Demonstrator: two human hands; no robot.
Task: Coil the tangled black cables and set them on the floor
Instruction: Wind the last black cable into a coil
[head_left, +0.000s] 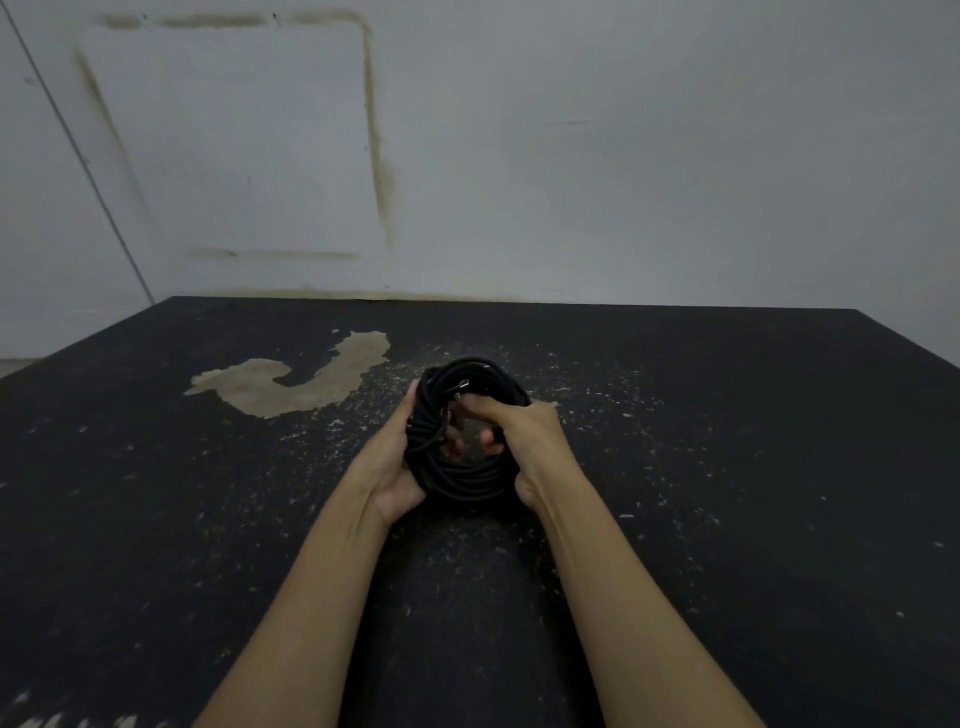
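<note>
Black cables — status?

— Wound into one thick, round coil, held by both hands in front of the person, above the dark floor. Whether its underside touches the floor cannot be determined from this view.

— Left hand?

— Gripping the coil's left side. Palm against the outer windings, fingers curled through the centre opening, where their tips show.

— Right hand?

— Gripping the coil's right side from above. Fingers curled over the windings into the centre. A small connector end shows near the top of the coil, just beyond those fingers.

— Surroundings?

— Floor is black, flecked with pale specks. A tan patch of worn surface lies left of the coil, apart from it. A grey wall behind carries brownish marks outlining a rectangle.
</note>
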